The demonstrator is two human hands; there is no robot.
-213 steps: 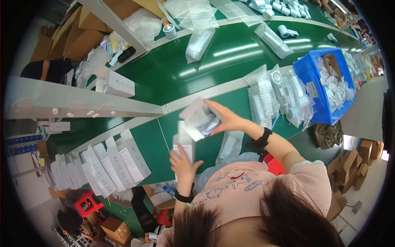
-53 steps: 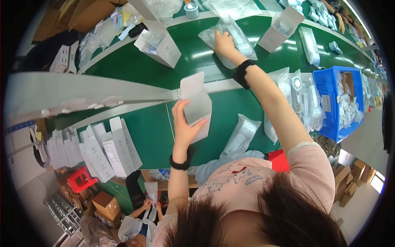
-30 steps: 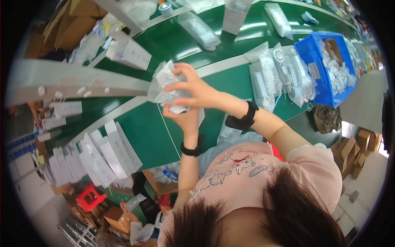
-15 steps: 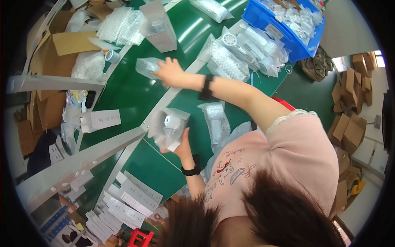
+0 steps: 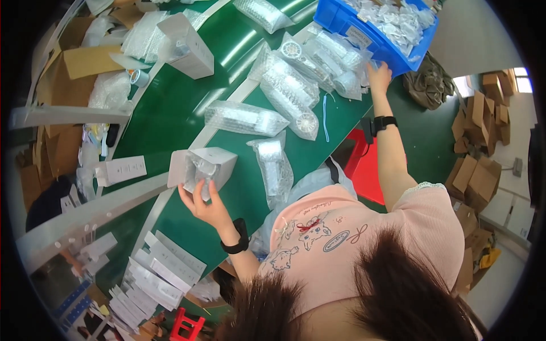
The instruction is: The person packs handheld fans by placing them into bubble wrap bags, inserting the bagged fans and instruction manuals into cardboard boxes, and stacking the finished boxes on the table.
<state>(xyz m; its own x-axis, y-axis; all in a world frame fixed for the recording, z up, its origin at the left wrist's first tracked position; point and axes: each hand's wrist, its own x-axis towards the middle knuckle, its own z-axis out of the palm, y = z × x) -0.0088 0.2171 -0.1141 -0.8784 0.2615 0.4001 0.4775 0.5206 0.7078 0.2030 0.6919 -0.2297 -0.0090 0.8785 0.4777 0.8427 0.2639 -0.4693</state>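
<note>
A white carton (image 5: 220, 163) lies tilted on the green table with its end flap open and clear wrap showing inside. My left hand (image 5: 206, 206) is at that opening, fingers spread and touching the carton's edge. Far to the right, my right hand (image 5: 380, 77) reaches beside the blue bin (image 5: 392, 61). Its fingers are drawn together at a bit of clear plastic, and what they hold is too small to make out. Between the hands lie a bubble-wrapped device (image 5: 245, 118), another bubble-wrapped one (image 5: 273, 170) and a pile of wrapped fans (image 5: 290, 85).
The blue bin holds many small clear packets (image 5: 392, 23). Another open white carton (image 5: 193, 54) stands on the green belt. Flat white cartons (image 5: 162, 267) are stacked at lower left. A metal frame bar (image 5: 108, 210) crosses on the left. A red stool (image 5: 367, 170) stands beside the table.
My right hand has left the bubble-wrapped piece on the table and swung right to the blue bin. The carton in my left hand has tipped onto the table, and my fingers have spread.
</note>
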